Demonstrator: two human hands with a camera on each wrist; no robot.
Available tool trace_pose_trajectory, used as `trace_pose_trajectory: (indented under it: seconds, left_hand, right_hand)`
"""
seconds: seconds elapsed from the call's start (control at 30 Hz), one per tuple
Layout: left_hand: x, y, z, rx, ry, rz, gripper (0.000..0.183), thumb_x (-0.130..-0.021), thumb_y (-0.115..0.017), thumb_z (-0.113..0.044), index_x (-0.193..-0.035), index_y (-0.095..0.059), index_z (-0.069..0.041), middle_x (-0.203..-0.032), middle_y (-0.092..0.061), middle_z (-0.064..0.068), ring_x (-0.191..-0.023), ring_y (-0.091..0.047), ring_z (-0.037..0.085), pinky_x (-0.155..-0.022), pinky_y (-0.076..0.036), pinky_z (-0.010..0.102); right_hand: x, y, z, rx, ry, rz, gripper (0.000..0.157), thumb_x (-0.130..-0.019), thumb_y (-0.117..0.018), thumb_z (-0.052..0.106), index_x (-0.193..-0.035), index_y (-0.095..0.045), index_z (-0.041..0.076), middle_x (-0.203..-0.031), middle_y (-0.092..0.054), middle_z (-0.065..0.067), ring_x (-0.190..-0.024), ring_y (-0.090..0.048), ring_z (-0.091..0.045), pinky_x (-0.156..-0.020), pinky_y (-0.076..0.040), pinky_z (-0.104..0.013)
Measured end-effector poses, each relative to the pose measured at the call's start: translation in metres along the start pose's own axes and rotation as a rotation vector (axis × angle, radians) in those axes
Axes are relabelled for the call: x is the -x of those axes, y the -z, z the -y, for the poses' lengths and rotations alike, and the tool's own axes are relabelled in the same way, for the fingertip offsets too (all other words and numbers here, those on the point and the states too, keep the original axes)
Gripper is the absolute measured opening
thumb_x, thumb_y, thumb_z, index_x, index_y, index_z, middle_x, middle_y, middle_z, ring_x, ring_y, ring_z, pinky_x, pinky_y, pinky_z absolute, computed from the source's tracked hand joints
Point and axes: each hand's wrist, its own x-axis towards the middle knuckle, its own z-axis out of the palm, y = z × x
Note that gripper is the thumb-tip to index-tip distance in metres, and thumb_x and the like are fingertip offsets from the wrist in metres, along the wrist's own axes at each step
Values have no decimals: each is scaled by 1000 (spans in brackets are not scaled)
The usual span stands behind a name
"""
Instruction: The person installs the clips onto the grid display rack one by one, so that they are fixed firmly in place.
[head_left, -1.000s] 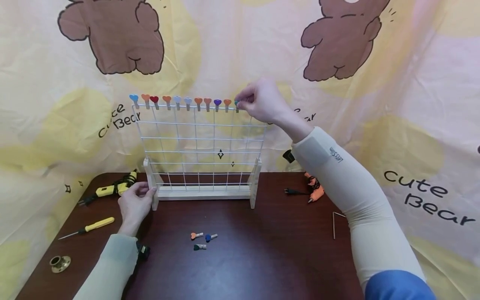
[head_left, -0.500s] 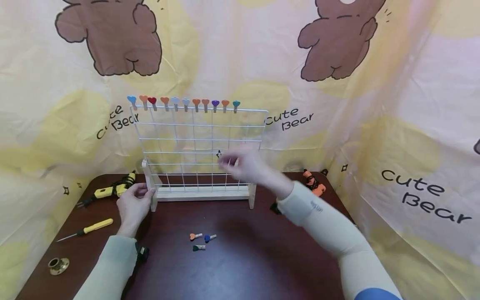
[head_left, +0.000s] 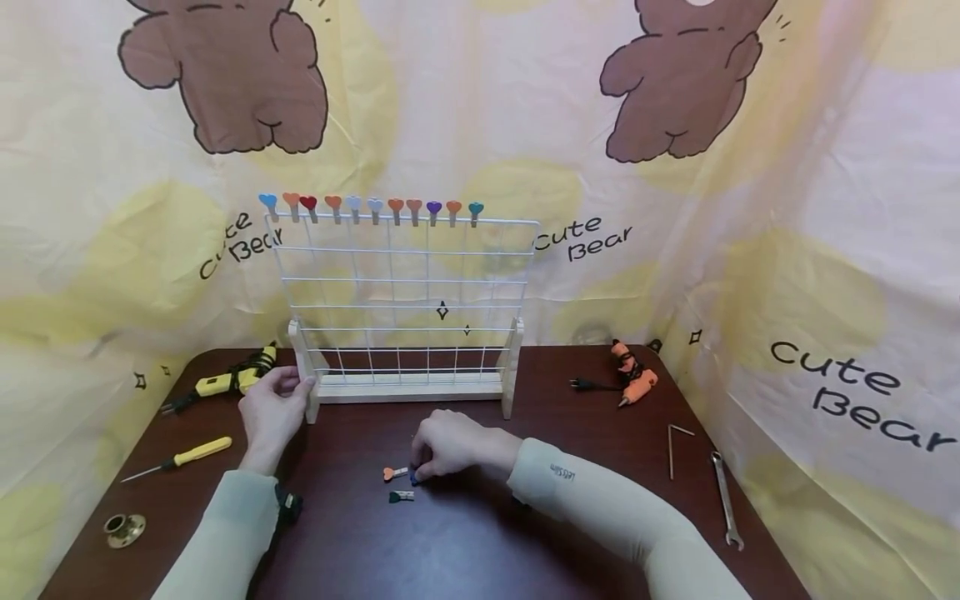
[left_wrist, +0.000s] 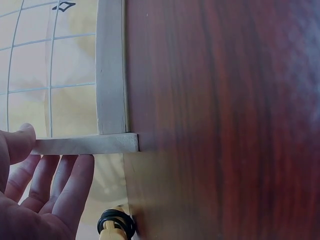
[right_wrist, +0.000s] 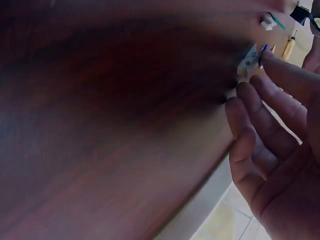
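In the head view, a white wire grid stands upright in a wooden stand (head_left: 408, 397), several heart clothespins along its top bar, a teal one (head_left: 476, 208) rightmost. My left hand (head_left: 272, 410) holds the stand's left leg (left_wrist: 85, 145), thumb on one side and fingers on the other in the left wrist view. On the table in front, my right hand (head_left: 453, 444) pinches a blue heart clothespin (right_wrist: 248, 61) with thumb and fingers; the hand partly hides it in the head view. Beside it lie an orange heart clothespin (head_left: 388, 474) and a dark green one (head_left: 396, 497).
On the table's left are a yellow glue gun (head_left: 217, 383), a yellow-handled screwdriver (head_left: 198, 451) and a brass flange (head_left: 126, 531). At right lie an orange glue gun (head_left: 637, 387), a hex key (head_left: 671, 454) and a wrench (head_left: 726, 504). A bear-print cloth hangs behind.
My right hand has let go of the teal clothespin on the top bar and come down to the blue clothespin on the table. The left hand stays on the stand's leg.
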Motion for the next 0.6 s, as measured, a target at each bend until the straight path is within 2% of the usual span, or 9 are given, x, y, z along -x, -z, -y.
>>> trace_pose_trajectory:
  seconds: [0.23,0.43,0.6]
  left_hand:
    - [-1,-2,1,4,-18,-3,33,-97,-78,-32,-119,-77,-8,-105,-80,14,-89,-77,27,-66,-46,14]
    - [0,-3,1,3,-20,-11,33,-97,-79,-33,-118,-77,-8,-104,-80,14,-86,-76,24,-66,-45,15]
    - [0,-2,2,1,-11,-6,32,-97,-78,-33,-118,-78,-9,-105,-80,13,-88,-75,25,-66,-46,15]
  right_hand:
    - [3,-7,1,17,50,-2,4,-93,-83,31,-96,-86,28,-79,-72,24,-71,-58,13,-66,-47,-13]
    - [6,-13,0,36,100,-15,2,-93,-83,30,-91,-84,29,-77,-69,27,-70,-56,16,-66,-46,-10]
    - [14,-1,-5,-15,130,-68,4,-91,-83,27,-88,-82,28,-78,-66,27,-71,-58,11,-68,-44,-10]
